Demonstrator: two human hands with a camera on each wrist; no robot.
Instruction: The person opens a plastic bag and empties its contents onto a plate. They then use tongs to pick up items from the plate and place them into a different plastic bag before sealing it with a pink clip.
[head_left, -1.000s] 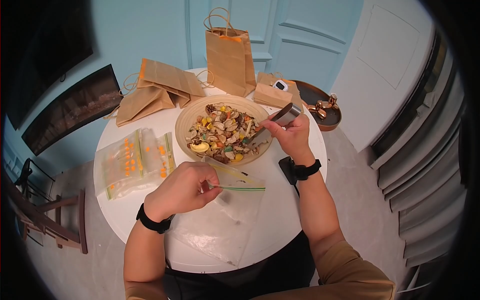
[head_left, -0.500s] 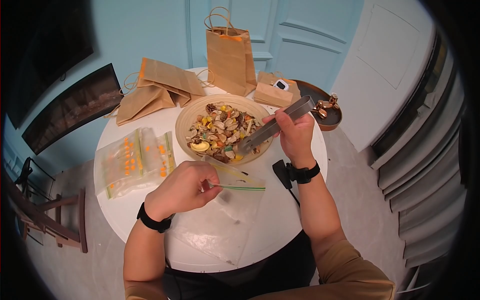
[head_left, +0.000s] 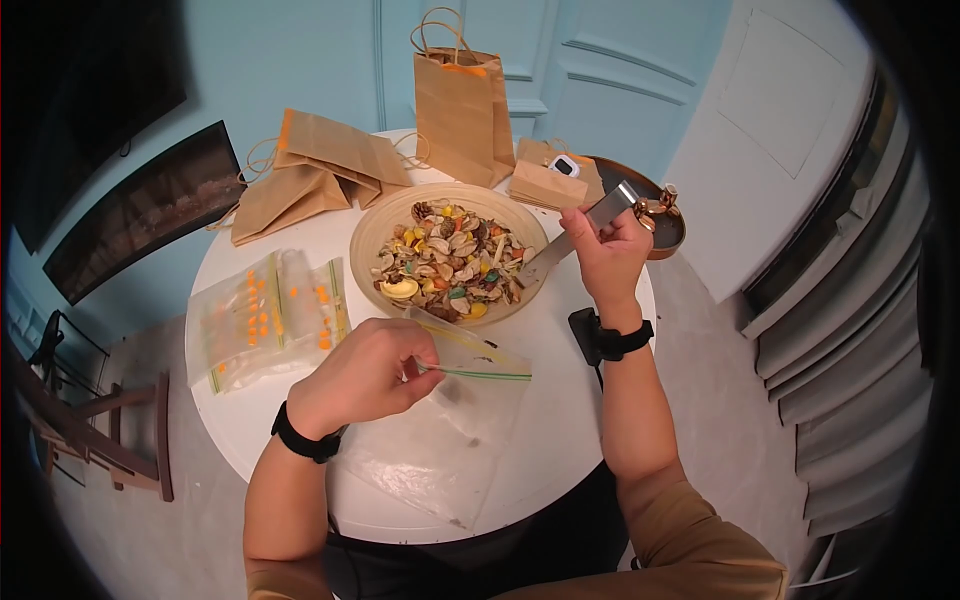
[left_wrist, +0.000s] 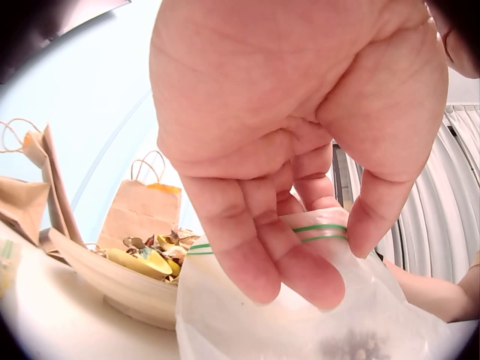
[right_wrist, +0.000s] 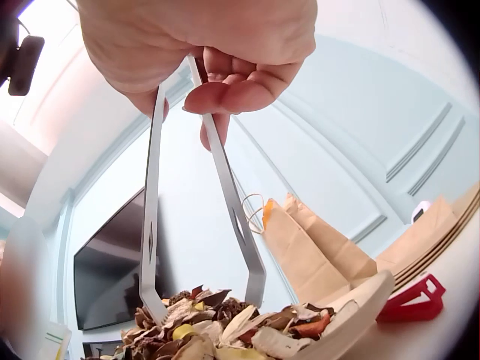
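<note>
My left hand (head_left: 375,370) pinches the green-striped zip edge of a clear zip bag (head_left: 430,480), which lies on the table nearest me. In the left wrist view a blurred dark patch shows through the bag's plastic. My right hand (head_left: 612,265) holds metal tongs (right_wrist: 152,202), thumb on one arm and fingers along the other. Their arms stand spread, and in the right wrist view the tips reach down among dried potpourri (head_left: 450,250). Petals, slices and cones of it fill a wide pale bowl (head_left: 366,225).
More zip bags (head_left: 235,330) with orange marks lie at the left. Behind the bowl stands a paper bag (head_left: 460,120), with folded paper bags (head_left: 330,150) to its left. A white timer (head_left: 564,166) sits at the back right, and a red plastic piece (right_wrist: 411,304) lies beside the bowl.
My right hand has shifted to the right and turned with the tongs, whose tips now point down-left at the bowl's right side. The left hand keeps its pinch on the bag.
</note>
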